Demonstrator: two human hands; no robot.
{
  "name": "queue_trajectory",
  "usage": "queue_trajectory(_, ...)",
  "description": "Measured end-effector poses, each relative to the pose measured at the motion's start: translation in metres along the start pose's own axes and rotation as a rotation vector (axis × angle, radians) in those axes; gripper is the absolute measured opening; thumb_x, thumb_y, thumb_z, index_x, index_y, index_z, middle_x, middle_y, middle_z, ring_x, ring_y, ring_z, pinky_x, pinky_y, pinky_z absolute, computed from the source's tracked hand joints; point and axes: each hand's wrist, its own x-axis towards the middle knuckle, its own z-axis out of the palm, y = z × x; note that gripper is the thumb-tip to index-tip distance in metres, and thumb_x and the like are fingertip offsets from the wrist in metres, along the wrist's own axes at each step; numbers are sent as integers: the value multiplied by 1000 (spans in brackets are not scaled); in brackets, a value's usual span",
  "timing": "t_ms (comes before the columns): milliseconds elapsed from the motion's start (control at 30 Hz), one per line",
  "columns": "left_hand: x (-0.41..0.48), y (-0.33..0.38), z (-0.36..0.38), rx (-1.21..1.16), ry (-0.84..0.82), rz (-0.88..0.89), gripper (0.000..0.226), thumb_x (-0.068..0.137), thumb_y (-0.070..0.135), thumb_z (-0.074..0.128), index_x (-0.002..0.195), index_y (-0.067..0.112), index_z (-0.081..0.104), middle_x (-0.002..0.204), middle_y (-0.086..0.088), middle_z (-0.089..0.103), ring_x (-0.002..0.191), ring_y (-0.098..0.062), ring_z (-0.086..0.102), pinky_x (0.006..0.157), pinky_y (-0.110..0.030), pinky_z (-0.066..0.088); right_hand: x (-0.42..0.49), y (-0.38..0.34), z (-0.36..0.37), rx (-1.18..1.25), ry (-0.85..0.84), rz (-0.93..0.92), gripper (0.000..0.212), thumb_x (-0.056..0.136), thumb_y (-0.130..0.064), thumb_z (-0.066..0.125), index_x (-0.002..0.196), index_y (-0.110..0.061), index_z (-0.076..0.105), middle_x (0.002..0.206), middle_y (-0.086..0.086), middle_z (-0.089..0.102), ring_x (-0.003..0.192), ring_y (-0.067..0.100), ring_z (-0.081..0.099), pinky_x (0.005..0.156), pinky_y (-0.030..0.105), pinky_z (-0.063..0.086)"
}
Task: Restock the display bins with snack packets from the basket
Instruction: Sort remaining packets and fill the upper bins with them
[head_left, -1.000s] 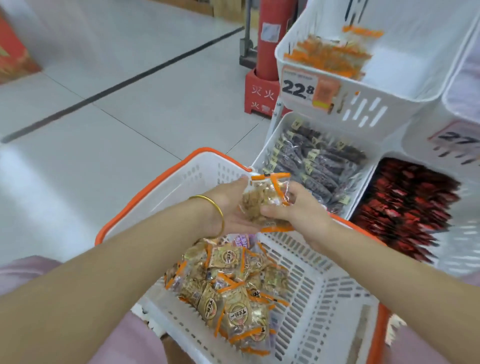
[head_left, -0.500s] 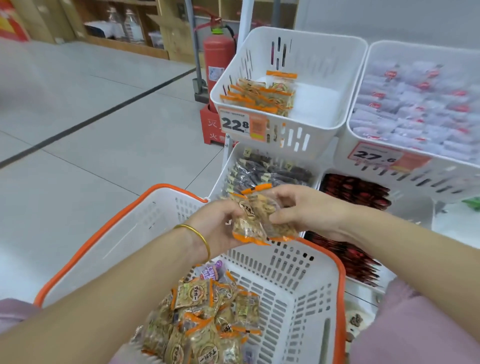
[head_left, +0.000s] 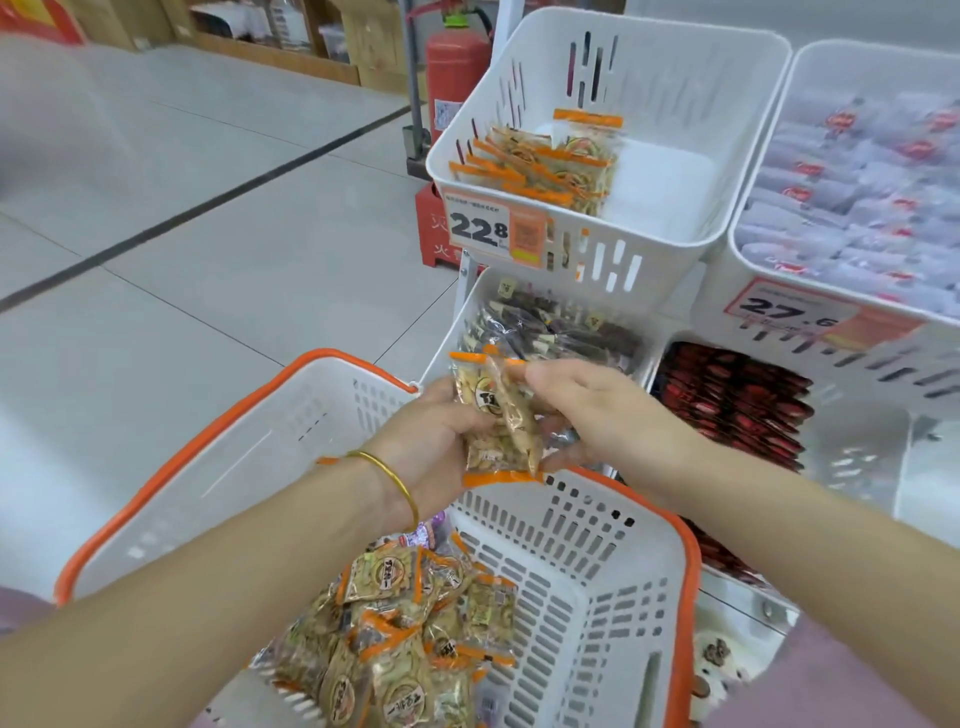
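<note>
You held snack packets between both hands, just above the far rim of a white basket edged in orange. Your left hand cupped them from beneath, fingers curled round their lower edge. Your right hand pinched their right side between thumb and fingers. The packets were clear with orange ends, like the heap lying in the basket's near corner and the row of packets standing at the left of the top left bin.

The wrappers looked slick, and one packet sat edge-on against the other, so it could have slid free during the lift and dropped into the dark-packet bin directly below your hands, mixing the stock. Set down flat in the bare right half of the top left bin, they would also have broken the upright row.

Counted: two hands, one basket and four bins. These were the top left bin, a pale-packet bin beside it, the dark-packet bin, and a red-packet bin. There were two price tags, one reading 22.8. You held what appeared to be two packets, though blur made that uncertain. The heap and the row overlapped too much for a count.
</note>
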Motion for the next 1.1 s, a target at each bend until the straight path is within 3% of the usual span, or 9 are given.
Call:
queue_trajectory(67,1,0,1,-68,-16,-24,40,91,-3,29,126,-1,49,104,-25,65,81,-33,69,63,-43,59,2,1,-4,12,12,-2,28,97,-14,49,123,-18,59,98,10,67,76,14,64,66,33,58)
queue_trajectory(167,2,0,-1,-66,-34,-56,44,91,16,26,121,1,55,95,-16,69,73,-26,68,57,-33,57,4,2,-11,-103,47,11,46,88,-8,63,131,-17,48,82,6,63,59,10,60,54,25,53)
queue_trajectory(333,-2,5,0,13,-20,-4,44,92,32,37,119,7,60,116,-16,65,101,-33,63,86,-44,51,5,2,-12,-99,80,30,44,83,-12,71,119,-14,46,63,-3,59,39,1,52,42,24,43)
queue_trajectory(400,-3,3,-1,126,-55,35,40,85,27,58,120,8,60,116,-16,66,104,-34,63,88,-45,51,3,0,-12,-61,59,19,35,82,-12,71,110,-18,50,59,-4,60,47,8,57,47,27,50)
queue_trajectory(500,0,-2,-7,282,-26,96,62,68,10,72,126,10,49,116,-15,66,104,-32,64,88,-42,54,1,-4,-12,-28,28,-15,32,82,-13,71,93,-30,47,53,-7,60,51,11,60,52,26,55)
queue_trajectory(667,-3,3,-6,493,-32,177,73,60,13,73,127,20,44,117,-15,62,103,-27,63,87,-43,52,1,-15,-25,-1,-71,3,42,80,-23,72,118,-20,53,81,1,64,62,10,61,52,26,53)
queue_trajectory(833,10,51,17,646,-39,252,96,58,11,65,140,34,20,115,-4,59,89,-14,65,70,-30,52,11,-53,-58,109,-191,-4,48,67,-21,77,113,-16,61,87,4,66,64,11,55,45,20,41)
queue_trajectory(967,46,108,48,785,9,425,107,56,22,74,144,34,13,128,-4,49,109,-14,57,81,-28,51,32,-112,-91,-12,36,-199,23,75,-3,73,89,-16,61,72,0,63,56,8,55,44,19,46)
queue_trajectory(1100,94,148,52,1032,274,743,77,75,28,68,141,20,28,124,0,48,112,-13,50,99,-34,44,83,-166,-128,-40,457,-443,29,76,1,72,87,-20,55,78,2,63,63,14,61,51,27,55)
